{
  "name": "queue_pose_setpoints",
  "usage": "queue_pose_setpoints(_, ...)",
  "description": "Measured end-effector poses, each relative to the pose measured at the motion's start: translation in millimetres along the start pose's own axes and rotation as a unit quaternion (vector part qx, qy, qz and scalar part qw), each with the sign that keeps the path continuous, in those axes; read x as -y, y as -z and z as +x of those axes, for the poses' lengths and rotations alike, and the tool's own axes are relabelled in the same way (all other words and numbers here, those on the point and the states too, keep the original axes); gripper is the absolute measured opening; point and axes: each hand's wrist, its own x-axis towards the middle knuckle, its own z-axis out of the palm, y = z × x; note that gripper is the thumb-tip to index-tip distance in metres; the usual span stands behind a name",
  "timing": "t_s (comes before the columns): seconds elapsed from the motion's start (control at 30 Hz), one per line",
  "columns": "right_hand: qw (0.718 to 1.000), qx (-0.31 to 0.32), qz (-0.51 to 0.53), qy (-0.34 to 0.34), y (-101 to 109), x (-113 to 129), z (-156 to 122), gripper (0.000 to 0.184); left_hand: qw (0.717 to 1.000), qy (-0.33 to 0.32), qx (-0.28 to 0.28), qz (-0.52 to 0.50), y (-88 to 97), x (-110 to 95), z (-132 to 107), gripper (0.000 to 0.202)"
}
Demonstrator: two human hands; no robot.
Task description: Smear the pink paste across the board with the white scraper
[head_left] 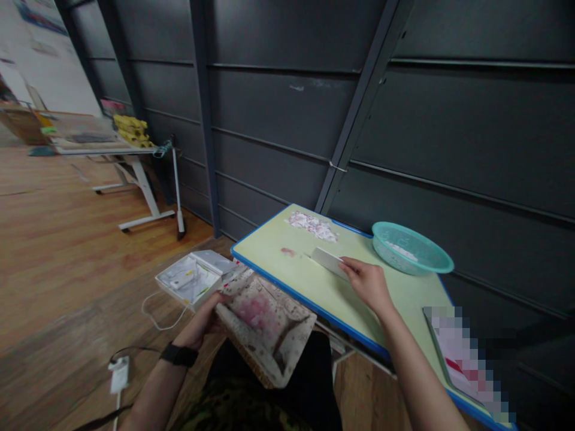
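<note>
In my left hand (pixel 211 318) is a shallow cardboard box (pixel 287 326), its inside stained brown and pink. It is tilted against the near edge of a pale yellow table (pixel 265 236) with a blue rim. My right hand (pixel 366 281) grips a flat white card (pixel 329 261), held on edge over the tabletop; whether its lower edge touches I cannot tell. Left of the card lies a small reddish smear (pixel 288 252). Farther back is a heap of white and pinkish scraps (pixel 312 226).
A teal plastic basin (pixel 413 245) with white bits inside stands at the table's back right. A partly blurred flat object (pixel 458 359) lies at the right edge. On the floor are an open white box (pixel 191 278) and a power strip (pixel 119 374). A dark panelled wall (pixel 278 108) rises behind.
</note>
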Motion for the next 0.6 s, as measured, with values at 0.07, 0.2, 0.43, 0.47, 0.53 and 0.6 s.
queue_pose_setpoints(0.07,0.998,0.045,0.043,0.003,5,-3,6,0.033,0.999,-0.003,-0.04,0.002,4.2,-4,0,0.048)
queue_pose_setpoints(0.2,0.989,0.111,0.101,-0.009,13,-8,19,0.037,0.998,0.015,-0.04,-0.048,-0.8,-12,-6,0.045)
queue_pose_setpoints(0.43,0.964,0.22,0.147,-0.034,51,-13,23,0.046,0.996,0.021,-0.043,-0.078,-7.0,-20,-16,0.032)
queue_pose_setpoints(0.47,0.958,0.236,0.158,-0.041,59,-15,24,0.048,0.996,0.021,-0.044,-0.077,-6.6,-21,-16,0.032)
queue_pose_setpoints(0.53,0.957,0.23,0.167,-0.057,71,-20,29,0.052,0.996,0.015,-0.044,-0.076,-5.9,-21,-16,0.033)
queue_pose_setpoints(0.6,0.958,0.217,0.174,-0.071,71,-23,37,0.055,0.996,0.01,-0.041,-0.076,-5.9,-21,-16,0.035)
